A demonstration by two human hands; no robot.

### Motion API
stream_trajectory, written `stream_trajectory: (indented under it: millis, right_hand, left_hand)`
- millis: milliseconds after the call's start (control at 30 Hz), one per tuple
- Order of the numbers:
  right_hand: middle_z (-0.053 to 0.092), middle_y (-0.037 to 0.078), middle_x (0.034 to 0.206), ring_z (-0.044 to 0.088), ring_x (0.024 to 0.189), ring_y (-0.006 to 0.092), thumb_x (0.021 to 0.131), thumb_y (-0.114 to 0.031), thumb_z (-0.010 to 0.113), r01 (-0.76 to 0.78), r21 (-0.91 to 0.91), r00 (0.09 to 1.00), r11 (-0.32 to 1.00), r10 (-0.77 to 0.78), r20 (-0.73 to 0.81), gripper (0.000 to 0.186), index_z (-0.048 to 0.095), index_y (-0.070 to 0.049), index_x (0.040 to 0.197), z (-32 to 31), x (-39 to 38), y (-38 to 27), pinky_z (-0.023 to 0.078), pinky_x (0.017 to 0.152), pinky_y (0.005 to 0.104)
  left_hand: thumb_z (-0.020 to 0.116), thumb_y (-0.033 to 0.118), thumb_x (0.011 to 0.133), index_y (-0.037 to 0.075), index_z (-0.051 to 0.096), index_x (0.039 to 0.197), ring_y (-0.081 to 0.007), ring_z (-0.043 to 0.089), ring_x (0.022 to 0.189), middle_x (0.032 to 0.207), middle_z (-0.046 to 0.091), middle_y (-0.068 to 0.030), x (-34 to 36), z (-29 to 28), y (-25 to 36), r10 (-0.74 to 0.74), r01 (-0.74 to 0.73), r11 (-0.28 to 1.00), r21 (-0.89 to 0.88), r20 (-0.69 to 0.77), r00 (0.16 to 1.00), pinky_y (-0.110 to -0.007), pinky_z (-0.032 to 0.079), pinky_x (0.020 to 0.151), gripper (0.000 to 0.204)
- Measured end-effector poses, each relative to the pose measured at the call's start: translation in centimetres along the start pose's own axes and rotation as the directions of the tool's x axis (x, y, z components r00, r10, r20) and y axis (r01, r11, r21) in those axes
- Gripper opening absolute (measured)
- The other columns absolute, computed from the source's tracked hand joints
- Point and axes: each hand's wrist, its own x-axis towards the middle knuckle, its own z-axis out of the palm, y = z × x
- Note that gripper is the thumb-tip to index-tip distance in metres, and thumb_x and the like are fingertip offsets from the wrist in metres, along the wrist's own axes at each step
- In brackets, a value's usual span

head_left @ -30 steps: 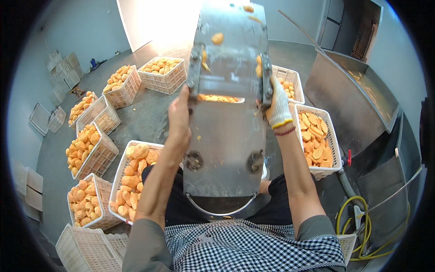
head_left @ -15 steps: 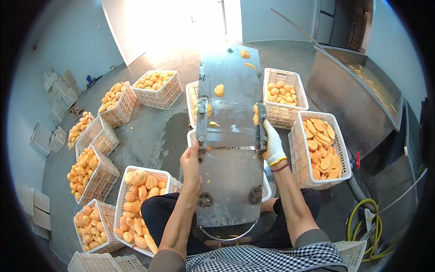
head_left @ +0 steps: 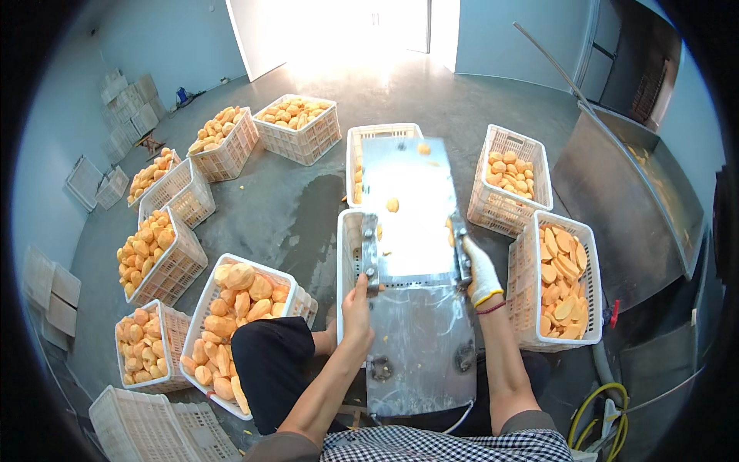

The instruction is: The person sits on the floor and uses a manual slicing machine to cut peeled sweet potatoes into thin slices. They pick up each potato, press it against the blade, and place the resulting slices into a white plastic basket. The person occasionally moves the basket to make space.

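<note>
A long flat metal slicing board (head_left: 423, 331) with bolted side brackets is between my hands, above white crates. My bare left hand (head_left: 359, 317) has its fingers closed on the board's left edge, just below the left bracket (head_left: 370, 250). My right hand (head_left: 482, 273), in a white knitted glove, grips the right edge beside the right bracket (head_left: 462, 254). A few orange pieces (head_left: 392, 205) lie on the shiny upper part, where glare hides detail. Under the board stands a white crate (head_left: 348, 262), mostly covered.
Crates of peeled orange tubers, resembling sweet potatoes (head_left: 239, 296), stand in an arc on my left. At right, one crate (head_left: 566, 339) holds cut slices; another (head_left: 509, 208) holds whole pieces. Beyond are a metal trough (head_left: 616, 200) and a yellow hose (head_left: 577, 412).
The view has shifted, and the board now sits lower and farther right in it. Its far end has come toward me, baring more of the crates behind and beneath. Both hands keep their grip.
</note>
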Motion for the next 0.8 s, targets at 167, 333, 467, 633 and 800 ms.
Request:
stream_trajectory:
  millis: [167,333,467,633,800]
  right_hand:
    - [0.059,-0.001,0.067,0.053,0.047,0.0107,0.093,-0.033,0.059,-0.232,-0.123,0.972,0.965,0.235,0.007,0.024,0.066,-0.01,0.095,-1.6,3.2,7.3,0.039,0.037,0.0257]
    - [0.065,0.007,0.1,0.059,0.088,0.0158,0.093,-0.04,0.055,-0.134,-0.143,0.99,0.981,0.138,0.02,0.048,0.061,0.0,0.119,-3.0,7.7,13.9,0.047,0.076,0.0288]
    - [0.065,0.018,0.112,0.061,0.103,0.0304,0.095,-0.05,0.047,-0.024,-0.697,0.996,0.716,-0.045,-0.081,0.056,0.059,-0.001,0.121,-3.3,5.6,11.6,0.045,0.09,0.0372]
    - [0.056,0.024,0.126,0.051,0.12,0.0386,0.085,-0.051,0.061,0.106,-0.908,0.888,0.404,-0.45,-0.097,0.069,0.05,0.001,0.129,-8.6,6.6,11.9,0.041,0.1,0.0414]
    - [0.066,0.019,0.112,0.061,0.108,0.0371,0.081,-0.042,0.064,-0.193,-0.943,0.97,0.272,-0.09,-0.224,0.05,0.061,-0.01,0.12,-11.1,7.6,16.7,0.048,0.091,0.0418]
  left_hand:
    - [0.056,0.045,0.095,-0.001,0.066,0.096,-0.015,0.063,0.075,0.088,0.067,-0.0068,2.9,-5.6,-5.6,-0.208,0.204,0.978,-0.054,-0.106,0.972,-0.03,0.051,0.066,0.047]
    - [0.055,0.05,0.094,0.001,0.067,0.093,-0.0169,0.06,0.073,0.086,0.065,-0.0066,6.6,-8.6,-9.3,-0.208,0.241,0.966,0.09,-0.275,0.938,-0.032,0.049,0.064,0.051]
    - [0.05,0.054,0.096,0.004,0.068,0.094,-0.0167,0.055,0.064,0.079,0.062,-0.0046,7.5,-11.9,-9.2,-0.314,0.37,0.866,0.338,-0.21,0.926,-0.03,0.046,0.058,0.053]
    - [0.041,0.051,0.099,-0.003,0.063,0.109,-0.025,0.058,0.092,0.101,0.063,-0.0132,7.5,-22.2,-16.7,0.179,0.01,0.74,0.672,-0.211,0.961,-0.037,0.046,0.084,0.06]
    - [0.046,0.051,0.098,0.005,0.065,0.108,-0.0171,0.059,0.071,0.085,0.063,-0.0041,8.5,-24.6,-22.8,-0.134,0.275,0.791,0.547,-0.284,0.949,-0.032,0.048,0.065,0.05]
